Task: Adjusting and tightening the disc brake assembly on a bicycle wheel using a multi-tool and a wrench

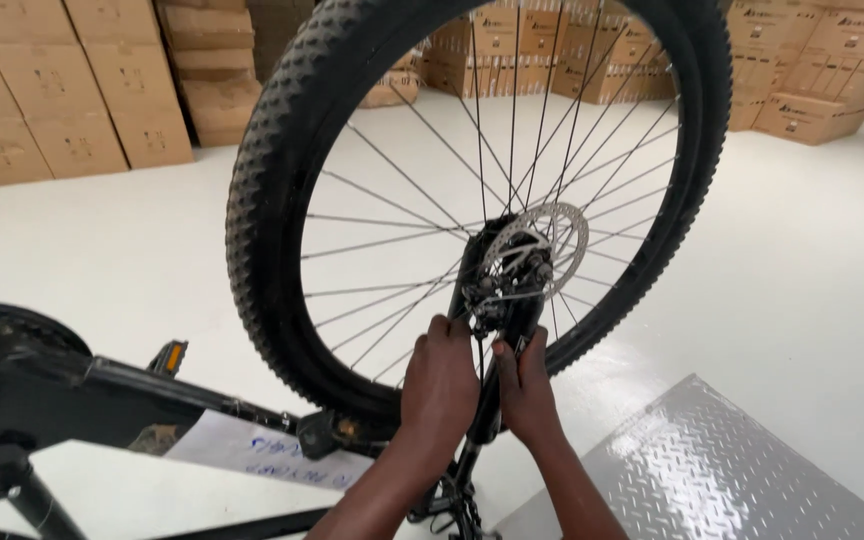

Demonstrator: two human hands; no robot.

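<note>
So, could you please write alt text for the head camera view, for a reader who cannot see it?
Two bare hands, left hand and right hand, grip the black fork leg of an upturned bicycle, just below the silver perforated brake disc of its knobbly black spoked wheel. Stacked brown cardboard boxes line the white floor.

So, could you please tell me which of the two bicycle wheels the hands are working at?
The big upright wheel with the disc rotor; left hand and right hand grip the fork leg below its hub. The other wheel sits untouched at the left edge.
</note>
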